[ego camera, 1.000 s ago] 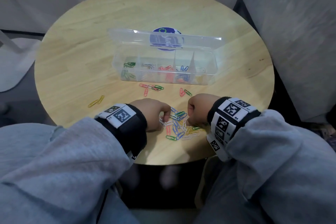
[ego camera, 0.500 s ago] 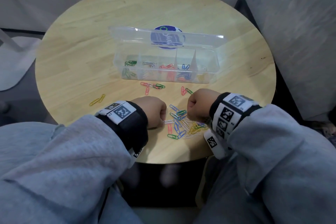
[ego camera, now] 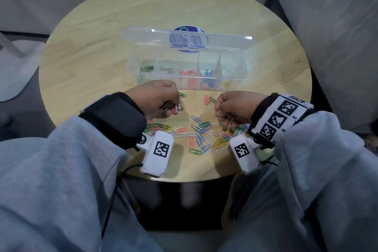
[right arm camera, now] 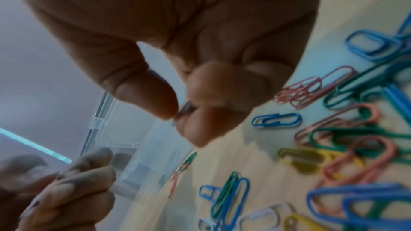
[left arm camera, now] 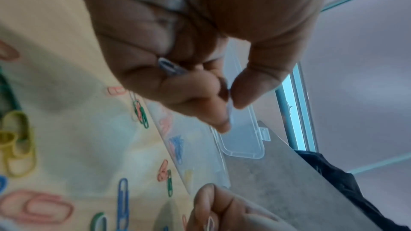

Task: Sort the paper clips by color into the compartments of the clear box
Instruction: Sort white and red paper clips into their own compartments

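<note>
Both hands have lifted off the counter since a second ago, when they were down in the pile of clips; now each one holds white clips up in the air.

The left hand (ego camera: 158, 98) pinches white paper clips (ego camera: 177, 108) between its thumb and bent fingers (left arm camera: 200, 104). The right hand (ego camera: 235, 106) pinches more white clips (ego camera: 229, 117) the same way, with its thumb pressed on its curled fingers (right arm camera: 213, 83). The two hands are apart, with bare counter between them.

Under and between the hands lies the pile of loose clips (ego camera: 202, 135), near the 6 o'clock edge of the round wooden counter (ego camera: 92, 51). They are blue, green, pink, yellow and white, all mixed up. A pink and a green clip (ego camera: 208, 100) lie by themselves between the pile and the box.

The clear box (ego camera: 184, 71) sits in the middle of the counter, at 12 o'clock from the hands, with its lid (ego camera: 188, 39) standing open at the back. Inside, from 9 o'clock to 3 o'clock, are green clips (ego camera: 146, 69), white ones (ego camera: 168, 70), pink ones (ego camera: 187, 72) and blue ones (ego camera: 208, 72). Something yellow shows faintly in the end part at 3 o'clock.

A blue sticker (ego camera: 188, 41) shows through the lid. Grey sleeves (ego camera: 61, 170) cover both arms, and white tagged blocks (ego camera: 158, 153) hang at the wrists.
</note>
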A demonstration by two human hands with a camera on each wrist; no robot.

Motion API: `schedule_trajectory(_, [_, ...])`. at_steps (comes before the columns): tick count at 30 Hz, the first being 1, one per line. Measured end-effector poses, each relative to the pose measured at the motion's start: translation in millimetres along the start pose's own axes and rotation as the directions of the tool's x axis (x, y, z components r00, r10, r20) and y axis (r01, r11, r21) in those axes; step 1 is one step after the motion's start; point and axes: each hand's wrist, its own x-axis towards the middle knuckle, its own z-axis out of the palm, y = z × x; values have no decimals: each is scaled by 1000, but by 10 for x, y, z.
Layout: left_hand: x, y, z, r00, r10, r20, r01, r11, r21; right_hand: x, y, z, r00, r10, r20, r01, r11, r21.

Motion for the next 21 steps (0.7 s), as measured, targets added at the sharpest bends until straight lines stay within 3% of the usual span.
schedule_trajectory(4, [10,-9,-11,999,-45,-28,40,985,-167,-9,3,7,998,-9,68,11,1000,-24])
schedule_trajectory(6, [26,-8,0,997,-80,-21,74,976,-203,-23,3,12,998,-7,63,15,993,-115])
schedule_trajectory(8, [53,-17,40,992,-116,-38,111,986,-124,-33,12,37,998,-6,65,20,975,-221])
schedule_trajectory(11, [79,-42,140,988,-142,-56,150,974,167,-22,34,67,999,20,41,-8,962,-271])
schedule_trajectory(13, [78,-89,180,995,-84,-46,96,868,487,-8,16,61,1000,7,-27,-16,946,-325])
schedule_trajectory(15, [39,-135,215,999,3,-33,22,689,725,-11,-14,45,998,-28,-64,-2,904,-428])
schedule_trajectory(18, [-15,-165,302,1000,17,2,-10,525,851,-64,-45,62,995,-69,-71,7,764,-645])
schedule_trajectory(21, [-18,-199,361,999,20,30,-35,427,904,-84,-47,141,999,-32,-37,-5,693,-721])
